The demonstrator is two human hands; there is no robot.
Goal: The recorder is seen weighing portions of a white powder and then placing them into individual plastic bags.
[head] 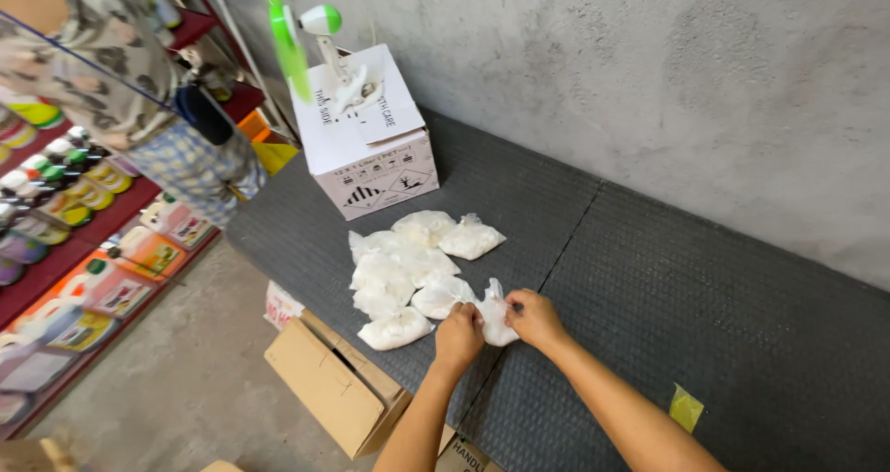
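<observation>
Both my left hand (459, 331) and right hand (533, 316) have fingers pinched shut on a small white bag (494, 319), just beside the pile of bags (408, 263) on the dark surface (723, 287)

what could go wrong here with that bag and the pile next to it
The small white bag, pinched between the left hand and right hand, might split and spill its contents on the dark ribbed table. The near bag of the pile lies close to the table edge and might slip off towards the cardboard box below.

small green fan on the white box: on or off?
On. The small green-bladed fan clipped on the white cardboard box shows blades smeared into a blur, while its white body looks sharp.
</observation>
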